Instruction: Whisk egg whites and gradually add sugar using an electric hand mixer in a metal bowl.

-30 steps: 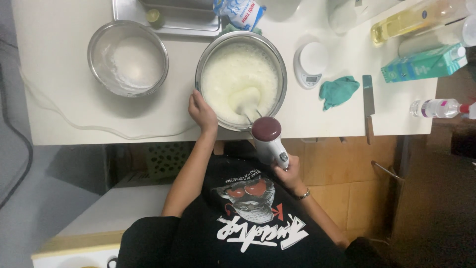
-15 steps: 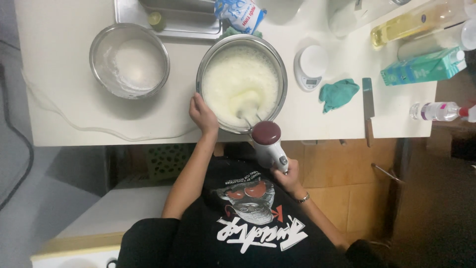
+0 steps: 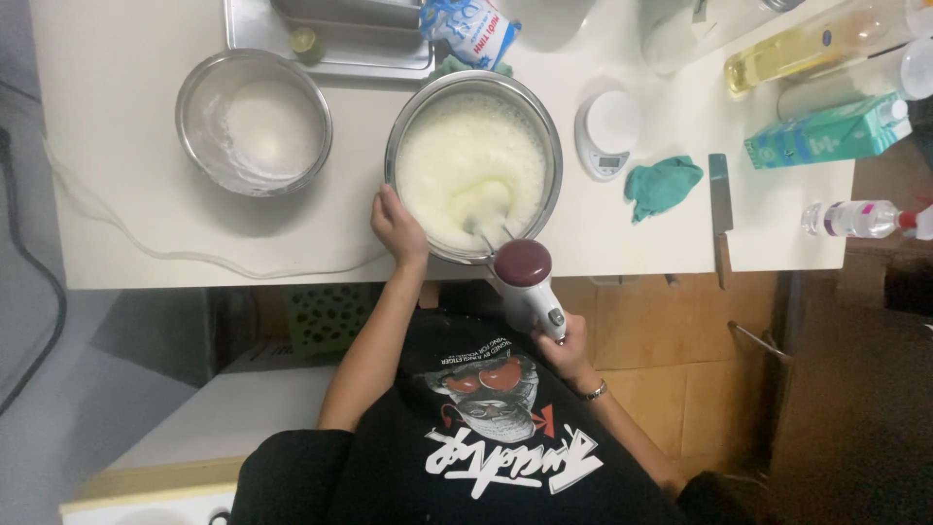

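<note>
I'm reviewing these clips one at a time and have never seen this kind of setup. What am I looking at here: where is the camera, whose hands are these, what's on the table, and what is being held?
There is no machine here, only a person working with bare hands. The one picture looks straight down on a white table and the person at its edge.

The left hand rests on the rim of a metal bowl of pale frothy mixture. The right hand grips a white hand mixer with a dark red cap; its beaters sit in the mixture.

Also on the table: a second metal bowl with white residue, a metal tray, a small round kitchen scale, a crumpled teal cloth, a knife, a teal carton, a bottle of yellow liquid, and a small clear bottle with a red cap. A white cord trails along the table's near edge.
</note>
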